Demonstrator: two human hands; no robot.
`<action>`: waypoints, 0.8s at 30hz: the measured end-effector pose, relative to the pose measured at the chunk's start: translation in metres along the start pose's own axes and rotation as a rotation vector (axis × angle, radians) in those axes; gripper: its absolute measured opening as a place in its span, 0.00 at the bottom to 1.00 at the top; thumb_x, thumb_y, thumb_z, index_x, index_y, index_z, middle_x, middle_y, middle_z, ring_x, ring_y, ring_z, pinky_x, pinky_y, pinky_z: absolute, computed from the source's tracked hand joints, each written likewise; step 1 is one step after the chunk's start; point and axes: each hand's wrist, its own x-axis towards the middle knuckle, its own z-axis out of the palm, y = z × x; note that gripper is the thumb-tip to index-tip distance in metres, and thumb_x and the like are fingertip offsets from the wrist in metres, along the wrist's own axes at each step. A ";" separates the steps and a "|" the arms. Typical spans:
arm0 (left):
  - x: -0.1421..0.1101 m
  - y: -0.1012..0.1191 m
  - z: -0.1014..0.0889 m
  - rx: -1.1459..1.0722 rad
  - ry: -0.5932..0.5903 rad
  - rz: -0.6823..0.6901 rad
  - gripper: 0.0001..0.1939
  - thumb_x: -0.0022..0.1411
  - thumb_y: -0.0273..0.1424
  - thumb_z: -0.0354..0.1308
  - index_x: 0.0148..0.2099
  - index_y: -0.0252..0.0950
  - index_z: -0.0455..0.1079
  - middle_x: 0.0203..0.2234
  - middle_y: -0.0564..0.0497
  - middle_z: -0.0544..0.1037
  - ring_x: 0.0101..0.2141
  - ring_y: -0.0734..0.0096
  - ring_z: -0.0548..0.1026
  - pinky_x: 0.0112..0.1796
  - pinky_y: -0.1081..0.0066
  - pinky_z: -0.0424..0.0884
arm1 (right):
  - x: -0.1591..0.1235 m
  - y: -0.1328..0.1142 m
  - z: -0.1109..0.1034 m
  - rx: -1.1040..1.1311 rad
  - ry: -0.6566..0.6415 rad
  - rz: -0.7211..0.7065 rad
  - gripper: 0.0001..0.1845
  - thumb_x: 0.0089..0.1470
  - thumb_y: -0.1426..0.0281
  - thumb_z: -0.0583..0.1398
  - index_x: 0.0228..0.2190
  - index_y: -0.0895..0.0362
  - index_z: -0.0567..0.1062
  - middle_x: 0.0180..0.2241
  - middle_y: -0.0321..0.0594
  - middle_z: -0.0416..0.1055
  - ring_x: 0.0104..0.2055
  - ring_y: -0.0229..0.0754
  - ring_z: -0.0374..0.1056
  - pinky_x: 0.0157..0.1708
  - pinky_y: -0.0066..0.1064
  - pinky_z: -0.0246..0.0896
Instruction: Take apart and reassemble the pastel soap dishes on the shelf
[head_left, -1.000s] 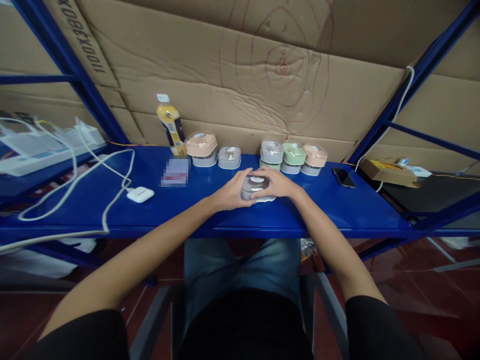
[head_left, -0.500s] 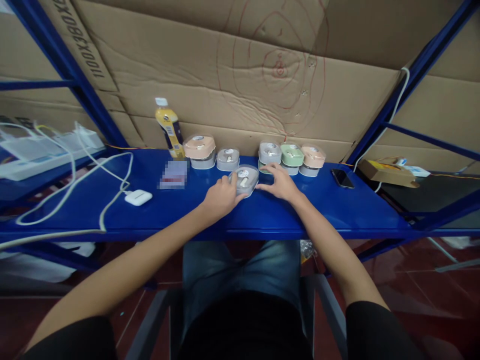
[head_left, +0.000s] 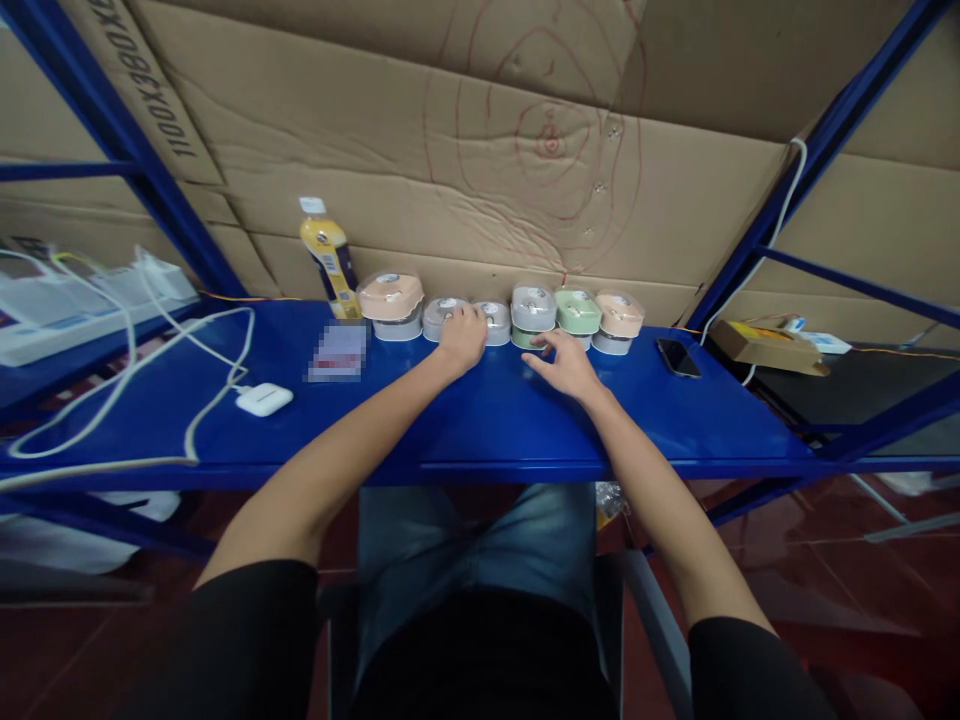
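My left hand (head_left: 463, 340) lies with bent fingers over the adjoining ends of two grey lidded plastic boxes, a left one (head_left: 441, 320) and a right one (head_left: 495, 324). Its thumb is hidden, and which box it grips is hard to make out. My right hand (head_left: 564, 365) is open, thumb and fingers apart, in front of a stack with a grey box (head_left: 533, 308) over a green one (head_left: 529, 340). Contact there is unclear. Right of it, a green box (head_left: 578, 312) and a peach box (head_left: 619, 314) each top a stack.
A peach box (head_left: 391, 297) tops another stack beside a yellow drink bottle (head_left: 328, 255). A pixelated card (head_left: 339, 352), a white earbud case (head_left: 264, 399) with cables and a phone (head_left: 679, 357) lie on the blue table (head_left: 480, 430). Cardboard (head_left: 337, 120) stands behind.
The grey box that was in front has moved back into the row, beside the other grey box. My left hand has moved back with it; my right hand stays open and has barely moved.
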 end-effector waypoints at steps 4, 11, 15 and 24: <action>-0.002 -0.030 0.010 -0.056 0.129 0.061 0.43 0.69 0.46 0.65 0.74 0.23 0.61 0.72 0.17 0.65 0.72 0.20 0.61 0.69 0.35 0.58 | 0.000 0.000 0.000 0.017 0.008 -0.014 0.16 0.61 0.56 0.70 0.43 0.54 0.83 0.44 0.47 0.82 0.39 0.50 0.77 0.49 0.49 0.75; -0.059 -0.038 0.010 -0.107 0.106 0.048 0.43 0.72 0.51 0.61 0.75 0.25 0.59 0.74 0.16 0.62 0.74 0.15 0.57 0.68 0.25 0.55 | 0.000 -0.001 0.000 0.022 0.001 0.000 0.14 0.63 0.57 0.68 0.41 0.56 0.83 0.44 0.49 0.81 0.39 0.50 0.78 0.48 0.48 0.74; -0.118 -0.036 -0.011 -0.116 0.074 0.136 0.32 0.73 0.43 0.62 0.70 0.30 0.66 0.71 0.20 0.66 0.72 0.20 0.61 0.64 0.30 0.67 | -0.003 -0.012 0.000 0.044 -0.023 -0.057 0.16 0.64 0.56 0.68 0.43 0.56 0.83 0.45 0.49 0.81 0.42 0.53 0.79 0.51 0.51 0.76; -0.123 -0.049 0.000 -0.638 0.093 0.276 0.53 0.53 0.51 0.79 0.73 0.38 0.61 0.69 0.33 0.70 0.69 0.35 0.71 0.69 0.42 0.69 | -0.018 -0.059 0.010 0.025 -0.318 -0.316 0.65 0.42 0.39 0.79 0.73 0.50 0.68 0.74 0.55 0.65 0.77 0.70 0.61 0.75 0.65 0.58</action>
